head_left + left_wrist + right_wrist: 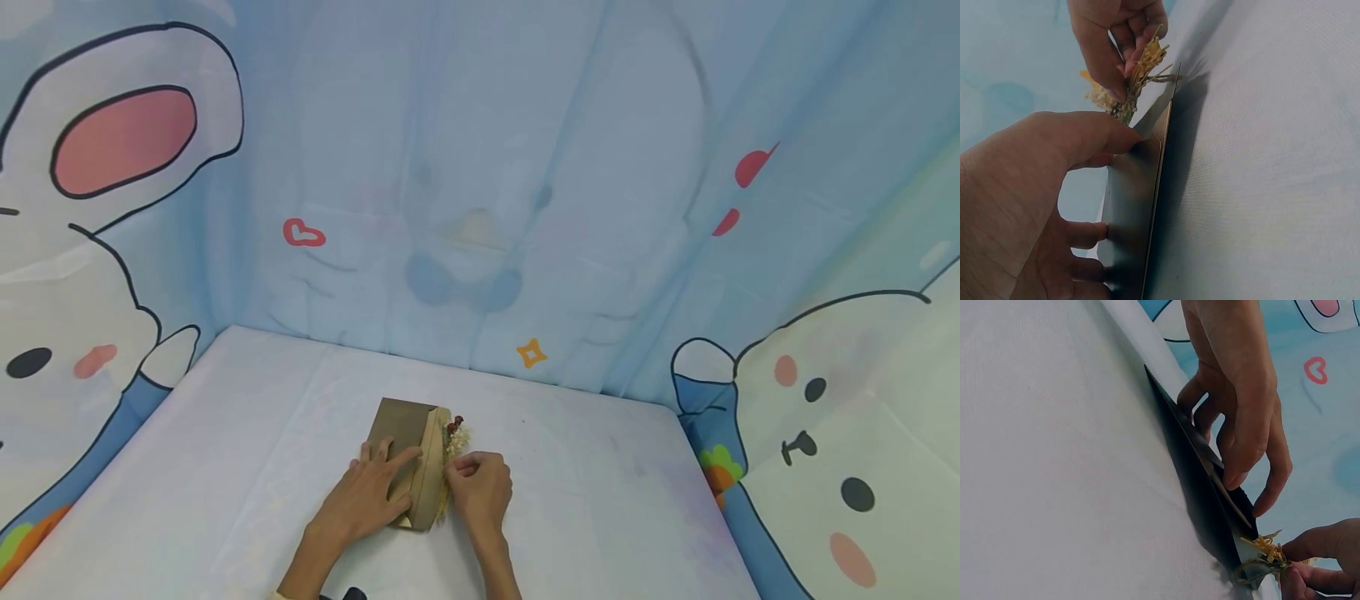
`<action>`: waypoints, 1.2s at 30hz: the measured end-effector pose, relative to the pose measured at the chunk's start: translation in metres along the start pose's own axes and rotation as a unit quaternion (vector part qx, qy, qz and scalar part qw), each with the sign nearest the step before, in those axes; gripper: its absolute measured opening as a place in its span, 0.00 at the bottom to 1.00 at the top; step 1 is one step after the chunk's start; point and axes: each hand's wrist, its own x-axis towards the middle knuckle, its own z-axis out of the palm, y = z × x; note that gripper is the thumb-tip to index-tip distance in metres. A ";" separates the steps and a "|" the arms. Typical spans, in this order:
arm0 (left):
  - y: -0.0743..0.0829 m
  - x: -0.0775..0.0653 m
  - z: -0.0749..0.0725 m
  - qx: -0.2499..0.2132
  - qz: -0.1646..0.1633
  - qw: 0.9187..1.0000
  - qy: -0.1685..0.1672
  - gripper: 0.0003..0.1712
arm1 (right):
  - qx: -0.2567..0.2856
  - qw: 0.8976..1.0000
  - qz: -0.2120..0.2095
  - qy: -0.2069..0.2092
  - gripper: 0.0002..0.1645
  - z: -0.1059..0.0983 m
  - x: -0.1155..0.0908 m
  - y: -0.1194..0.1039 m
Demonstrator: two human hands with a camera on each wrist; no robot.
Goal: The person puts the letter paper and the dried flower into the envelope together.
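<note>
A dark gold-brown paper envelope (397,421) lies on the table, a lighter, creased flap along its right side. My left hand (360,498) presses it down with spread fingers, index and thumb resting near the flap. In the left wrist view, that thumb lies on the envelope face (1132,194). Just off the flap's edge, my right hand (482,490) pinches a small bunch of dried flowers (455,437) with dark red and cream heads. The right wrist view shows its yellowish stems and a twine tie (1269,551) between thumb and fingers. My right palm hides part of the bunch.
A white cloth covers the table (600,483). Behind it hangs a blue curtain (480,167) printed with cartoon animals. A small black object (355,593) shows at the bottom edge, near the left forearm.
</note>
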 end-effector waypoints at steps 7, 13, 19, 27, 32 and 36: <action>0.002 0.000 0.000 0.003 0.002 1.000 0.007 0.37 | -0.006 1.000 0.000 -0.004 0.07 0.005 -0.002 0.000; 0.002 0.000 -0.002 0.002 0.002 1.000 0.006 0.37 | -0.005 1.000 -0.003 -0.004 0.08 0.009 -0.003 0.004; 0.002 0.000 -0.002 0.006 0.003 1.000 0.008 0.37 | -0.001 1.000 -0.001 -0.006 0.08 0.012 -0.003 0.004; 0.002 0.000 -0.003 0.000 0.002 1.000 0.006 0.37 | -0.001 0.999 -0.036 0.010 0.10 0.015 0.003 0.006; 0.002 0.000 -0.003 -0.001 0.000 1.000 0.005 0.37 | -0.004 0.998 -0.055 0.012 0.11 0.018 0.009 0.002; 0.001 0.001 -0.002 0.002 -0.002 1.000 0.003 0.37 | -0.011 0.999 -0.048 0.002 0.13 0.020 0.008 -0.006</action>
